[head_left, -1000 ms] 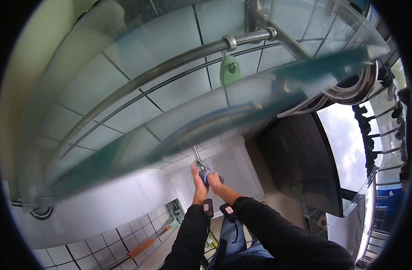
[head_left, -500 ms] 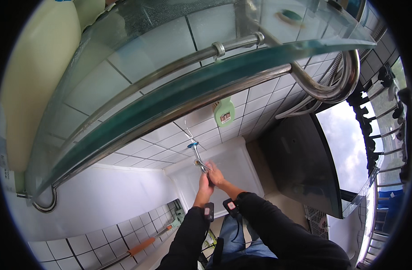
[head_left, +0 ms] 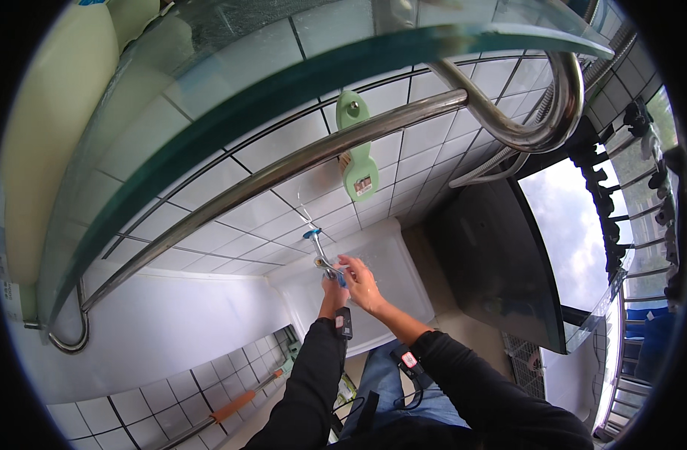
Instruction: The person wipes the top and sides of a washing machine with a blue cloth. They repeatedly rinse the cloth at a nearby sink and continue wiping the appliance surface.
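Head view: glass shelf [head_left: 246, 112] and green brush [head_left: 360, 180] above tap [head_left: 321, 255]; right hand [head_left: 364, 286], grip released; left hand [head_left: 334, 290], grip unclear

Glass shelf [head_left: 283, 86], metal rail [head_left: 283, 169], green brush [head_left: 360, 174], dark panel [head_left: 493, 262]

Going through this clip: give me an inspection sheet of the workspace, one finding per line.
Surface: white sink below a tiled wall.
Job's things: chrome faucet; small blue thing between the hands, kind unclear.
Clutter: green brush hanging against the wall.
Hands: left hand under the faucet, grip hidden; right hand beside it, fingers loosely spread.
Cables: black cable by the right wrist device.
Surroundings: glass shelf and metal rail in the foreground; dark panel at right.
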The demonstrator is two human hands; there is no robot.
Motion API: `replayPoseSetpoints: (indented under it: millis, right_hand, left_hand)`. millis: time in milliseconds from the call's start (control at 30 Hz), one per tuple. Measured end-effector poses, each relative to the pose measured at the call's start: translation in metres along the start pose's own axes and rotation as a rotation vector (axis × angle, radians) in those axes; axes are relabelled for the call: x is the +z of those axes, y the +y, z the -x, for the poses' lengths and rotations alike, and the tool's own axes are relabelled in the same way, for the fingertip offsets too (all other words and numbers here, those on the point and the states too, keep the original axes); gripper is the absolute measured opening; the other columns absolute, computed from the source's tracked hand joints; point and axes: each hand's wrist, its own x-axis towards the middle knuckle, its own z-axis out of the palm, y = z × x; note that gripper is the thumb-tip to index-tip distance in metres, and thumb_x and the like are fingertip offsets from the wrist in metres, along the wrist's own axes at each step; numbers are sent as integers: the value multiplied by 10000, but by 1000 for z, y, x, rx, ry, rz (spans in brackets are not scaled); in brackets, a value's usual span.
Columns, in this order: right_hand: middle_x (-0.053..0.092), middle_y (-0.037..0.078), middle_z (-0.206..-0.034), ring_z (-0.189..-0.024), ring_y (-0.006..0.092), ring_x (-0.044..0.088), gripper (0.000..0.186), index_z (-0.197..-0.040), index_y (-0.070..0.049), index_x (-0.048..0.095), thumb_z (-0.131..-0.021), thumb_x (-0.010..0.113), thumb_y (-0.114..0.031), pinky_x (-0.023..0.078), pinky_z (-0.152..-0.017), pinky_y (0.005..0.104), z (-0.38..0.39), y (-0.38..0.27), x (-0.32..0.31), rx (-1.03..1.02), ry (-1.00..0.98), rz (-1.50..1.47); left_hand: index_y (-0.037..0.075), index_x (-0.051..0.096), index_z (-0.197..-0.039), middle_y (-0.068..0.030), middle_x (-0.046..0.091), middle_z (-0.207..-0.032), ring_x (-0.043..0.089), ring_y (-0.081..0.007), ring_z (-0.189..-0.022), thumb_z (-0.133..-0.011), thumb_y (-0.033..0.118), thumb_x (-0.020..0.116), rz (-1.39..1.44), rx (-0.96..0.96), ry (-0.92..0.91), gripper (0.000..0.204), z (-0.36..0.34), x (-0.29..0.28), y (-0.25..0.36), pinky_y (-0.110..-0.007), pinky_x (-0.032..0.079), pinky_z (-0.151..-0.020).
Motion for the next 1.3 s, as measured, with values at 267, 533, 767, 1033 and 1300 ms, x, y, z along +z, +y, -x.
replayPoseSetpoints:
  millis: [267, 533, 767, 1033, 1300]
  right_hand:
    - [664, 191, -1111, -1050, 385, 636, 381, -1283, -2, 582, -909, 526, -49, 492, -915, 449, 23, -39, 3, -23, 12, 169]
    - [562, 149, -1305, -1180, 411, 503, 388, -1200, -151, 703, -841, 595, -52, 435, -997, 517, 38, -13, 0, -111, 19, 363]
    - [556, 137, -1297, -1153, 287, 586, 605, -1336, -52, 518, -936, 645, -487, 481, -978, 442, 71, -14, -43, 766, 88, -545]
    - [619, 108, -1199, -1015, 183, 660, 470, -1276, -58, 526, -912, 752, -254, 589, -773, 300, 100, -72, -99, 667, -377, -1000]
    - [616, 31, -889, -770, 94, 604, 348, -1093, -90, 554, -867, 798, -193, 490, -590, 195, 105, -134, -109, 600, -574, -815]
  left_hand:
    - [101, 455, -1353, -98, 534, -1327, 527, -234, -1278, -1037, 479, 448, 19, -11, -362, 492, 61, 20, 52, -409, 440, -1077]
    - [135, 585, -1141, -52, 642, -1095, 643, -199, -1044, -1004, 387, 526, 282, -265, -263, 293, 65, 34, 64, -393, 524, -931]
    - [117, 633, -1109, -114, 699, -1107, 678, -264, -1009, -996, 330, 540, 120, -472, -36, 258, 113, 93, 68, -394, 535, -928]
    - [33, 542, -1342, -146, 557, -1379, 478, -261, -1349, -997, 172, 507, -846, 161, -954, 374, 138, 148, 160, -415, 369, -1127]
    - [-15, 617, -1113, -38, 633, -722, 646, -179, -777, -1022, 268, 565, -577, 34, -1062, 301, 171, 214, 217, -341, 529, -809]
